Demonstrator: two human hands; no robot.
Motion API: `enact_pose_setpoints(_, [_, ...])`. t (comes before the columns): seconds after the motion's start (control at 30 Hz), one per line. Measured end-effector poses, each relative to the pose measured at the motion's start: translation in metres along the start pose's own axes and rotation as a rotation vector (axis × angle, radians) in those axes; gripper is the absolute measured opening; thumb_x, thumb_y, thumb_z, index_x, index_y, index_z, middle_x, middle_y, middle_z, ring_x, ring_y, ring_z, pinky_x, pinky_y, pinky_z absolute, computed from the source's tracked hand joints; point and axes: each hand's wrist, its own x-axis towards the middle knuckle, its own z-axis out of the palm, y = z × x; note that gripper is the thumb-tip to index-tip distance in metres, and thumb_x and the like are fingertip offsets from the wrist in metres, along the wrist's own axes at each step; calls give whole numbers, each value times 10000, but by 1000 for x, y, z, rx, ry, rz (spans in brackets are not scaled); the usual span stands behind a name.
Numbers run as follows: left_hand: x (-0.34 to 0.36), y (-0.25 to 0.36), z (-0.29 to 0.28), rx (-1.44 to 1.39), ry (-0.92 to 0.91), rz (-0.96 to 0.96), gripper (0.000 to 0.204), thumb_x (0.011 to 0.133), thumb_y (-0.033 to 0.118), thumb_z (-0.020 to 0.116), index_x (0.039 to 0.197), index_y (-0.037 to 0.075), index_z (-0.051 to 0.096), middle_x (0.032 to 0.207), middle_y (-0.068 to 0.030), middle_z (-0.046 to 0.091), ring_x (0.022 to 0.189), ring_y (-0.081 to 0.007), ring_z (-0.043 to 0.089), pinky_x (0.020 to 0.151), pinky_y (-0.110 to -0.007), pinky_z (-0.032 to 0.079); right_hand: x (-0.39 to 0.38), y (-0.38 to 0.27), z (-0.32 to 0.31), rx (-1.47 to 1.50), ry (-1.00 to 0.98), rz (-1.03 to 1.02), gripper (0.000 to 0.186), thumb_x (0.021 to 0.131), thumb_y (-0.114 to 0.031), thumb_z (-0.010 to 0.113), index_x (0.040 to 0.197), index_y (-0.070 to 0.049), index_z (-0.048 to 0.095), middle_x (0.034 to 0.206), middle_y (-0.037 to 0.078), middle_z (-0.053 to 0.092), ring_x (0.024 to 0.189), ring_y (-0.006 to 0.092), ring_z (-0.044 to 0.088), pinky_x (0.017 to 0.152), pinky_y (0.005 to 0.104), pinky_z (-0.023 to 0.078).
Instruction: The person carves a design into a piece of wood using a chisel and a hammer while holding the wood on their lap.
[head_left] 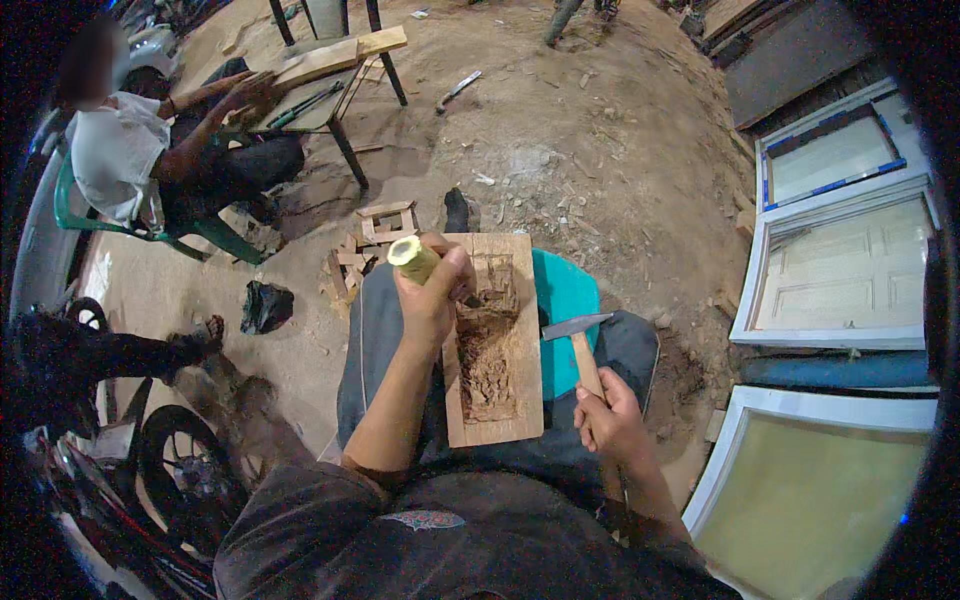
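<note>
So nearest to us is our own dark shirt (420, 560), and just past it we've got both hands busy. Our right hand (612, 418) is wrapped round the wooden handle of a hammer (586, 362), its metal head up beside the board's right edge, not touching our other tool. Our left hand (437, 290) is curled into a fist round a yellow-handled tool (411, 257), butt end up toward us; we can't really make out its working end. The wooden board (530, 290) lies lengthwise in front of us between our knees, with a rough, chewed-up hollow down its middle, and a rounded teal piece (568, 290) shows from under its right side. Off to the left there's a motorcycle (180, 450), to the right some white-framed panels (830, 500). Past the board we've got wood offcuts (387, 222) on the dirt floor (620, 180), then a co-worker (120, 155) sitting in a green chair (75, 200), arms stretched to a surface (325, 117) with wooden planks (380, 42) on it. Another hammer (458, 91) lies on the ground farther out.
</note>
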Motion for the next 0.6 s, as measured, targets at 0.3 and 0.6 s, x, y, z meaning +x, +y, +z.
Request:
enact_pose_setpoints(0.3, [-9, -5, 12, 305, -84, -41, 126, 807, 47, 696, 749, 30, 586, 690, 28, 551, 597, -51, 476, 546, -221, 388, -3, 0, 5, -25, 17, -20, 99, 858, -68, 556, 914, -37, 481, 617, 23, 504, 400, 85, 445, 366, 235, 336])
enact_pose_setpoints(0.6, [-8, -3, 13, 335, -81, -37, 154, 796, 57, 682, 746, 66, 537, 682, 24, 527, 600, -67, 470, 537, -242, 367, 0, 4, 4, -62, 14, -69, 119, 897, -116, 568, 929, -29, 493, 604, 1, 491, 402, 65, 423, 365, 229, 317])
